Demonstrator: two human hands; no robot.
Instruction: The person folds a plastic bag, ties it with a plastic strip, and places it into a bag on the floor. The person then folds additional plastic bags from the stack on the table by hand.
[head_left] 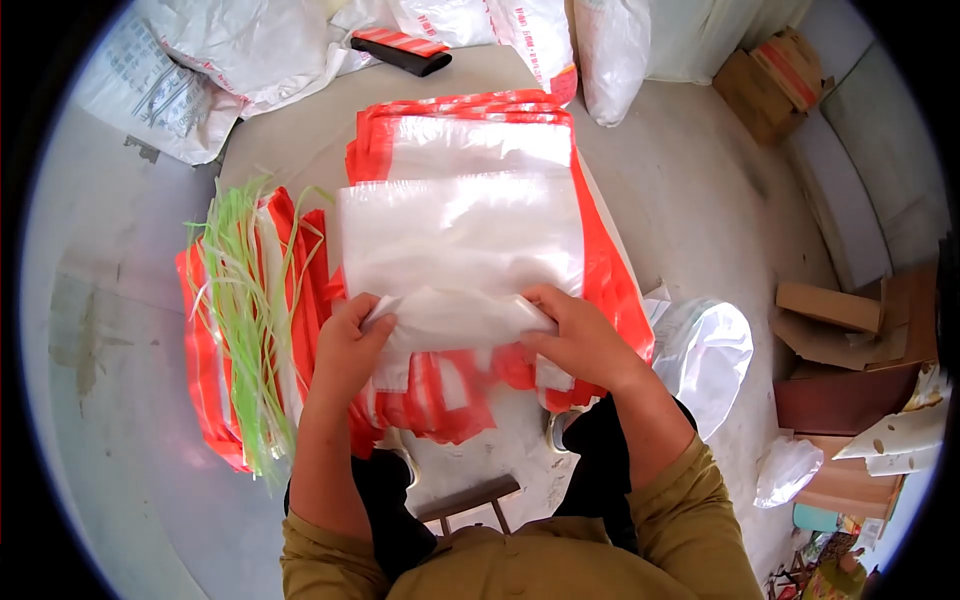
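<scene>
In the middle of the head view lies a white translucent plastic bag (460,235), flat on a stack of red-and-white plastic bags (475,148). My left hand (348,345) pinches the bag's near left part, thumb on top. On the near right, my right hand (580,338) grips the same bag with its fingers closed. Between both hands the plastic is bunched into a raised fold. Red-and-white bag ends hang over the table's near edge below my hands.
Left of the stack, light green plastic strips (245,320) lie across bundled red bags (215,400). A black-and-red object (402,52) rests at the far end of the table (285,140). White sacks (250,45) stand behind. Cardboard boxes (770,85) and a clear bag (703,360) are on the right.
</scene>
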